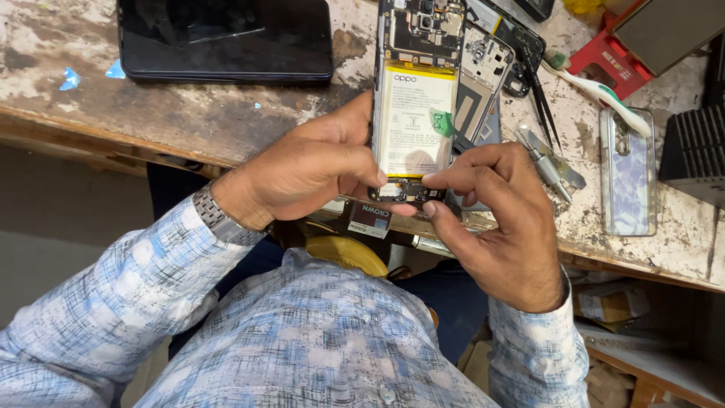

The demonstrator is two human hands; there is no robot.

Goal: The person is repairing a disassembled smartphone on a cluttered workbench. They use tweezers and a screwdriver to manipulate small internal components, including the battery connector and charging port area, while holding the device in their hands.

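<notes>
The left hand (302, 170) grips the opened, backless black smartphone with its white battery (414, 113) above the worn wooden table (226, 113); the right hand's (502, 219) fingers pinch at its bottom board. A slip could tear small connectors.

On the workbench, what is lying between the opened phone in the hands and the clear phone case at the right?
In the head view, metal tweezers lie on the worn bench between the opened phone and the clear phone case, with black tweezers just above them.
</notes>
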